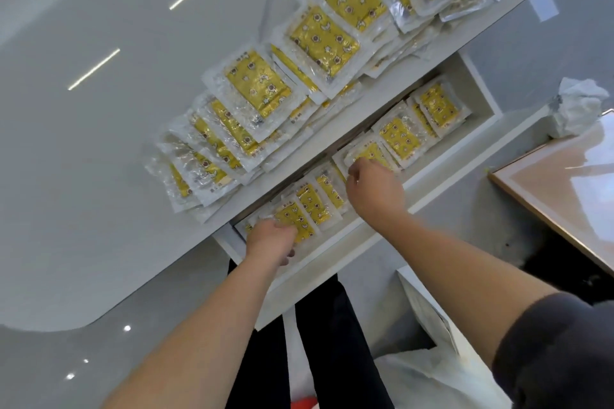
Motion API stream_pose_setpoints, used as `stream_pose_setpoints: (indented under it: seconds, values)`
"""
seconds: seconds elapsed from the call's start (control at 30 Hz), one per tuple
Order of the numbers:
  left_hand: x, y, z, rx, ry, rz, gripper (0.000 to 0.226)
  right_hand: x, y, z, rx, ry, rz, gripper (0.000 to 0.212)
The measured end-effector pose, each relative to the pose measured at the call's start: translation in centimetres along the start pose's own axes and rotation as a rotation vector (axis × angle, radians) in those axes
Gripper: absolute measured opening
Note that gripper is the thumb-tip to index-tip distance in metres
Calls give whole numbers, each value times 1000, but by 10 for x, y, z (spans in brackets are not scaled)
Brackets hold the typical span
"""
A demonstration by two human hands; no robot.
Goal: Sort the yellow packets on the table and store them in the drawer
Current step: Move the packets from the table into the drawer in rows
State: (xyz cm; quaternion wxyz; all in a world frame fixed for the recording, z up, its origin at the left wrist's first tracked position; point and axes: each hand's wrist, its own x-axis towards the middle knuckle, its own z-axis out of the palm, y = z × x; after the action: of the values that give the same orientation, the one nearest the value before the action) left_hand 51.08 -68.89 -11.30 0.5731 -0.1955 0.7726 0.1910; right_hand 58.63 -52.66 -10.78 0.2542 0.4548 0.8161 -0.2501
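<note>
- While the white drawer [448, 173] stands pulled out under the table [99, 143], yellow packets [398, 134] lie overlapped in a row inside it. More stacks [255, 86] line the table's edge.
- The left hand [270, 237] rests on the end packet [295, 219] at the drawer's left end. Its fingertips are hidden, so its grip cannot be told.
- The right hand [373, 191] curls its fingers over the middle packet [370, 153].
- Print on the packets is too small to read.
</note>
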Motion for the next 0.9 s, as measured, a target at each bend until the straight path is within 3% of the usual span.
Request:
stream_pose_setpoints:
  seconds: [0.07, 0.17, 0.3, 0.4, 0.47, 0.63, 0.73, 0.9]
  values:
    - [-27, 7, -22, 45, -11, 97, 14, -22, -26, -10, 104, 26, -45, 18]
    - [-53, 17, -58, 81, 99, 263, 23, -43, -65, -24, 185, 48, -81, 16]
    - [-69, 43, -101, -57, 223, 404, 17, -46, -108, -45, 295, 151, -137, 16]
    - [-65, 70, -120, -184, 268, 455, 6, -33, -129, -53, 262, 301, -197, 18]
    - [-60, 87, -126, -194, 297, 488, 15, -21, -137, -56, 217, 366, -182, 21]
    - [-40, 123, -135, 80, 416, 629, 44, 1, -147, -66, 141, 341, -100, 39]
    - [-19, 141, -144, 246, 403, 543, 59, 10, -151, -68, 30, 275, -100, 49]
    - [-9, 158, -154, 239, 319, 562, 29, 15, -154, -69, -86, 235, -185, 43]
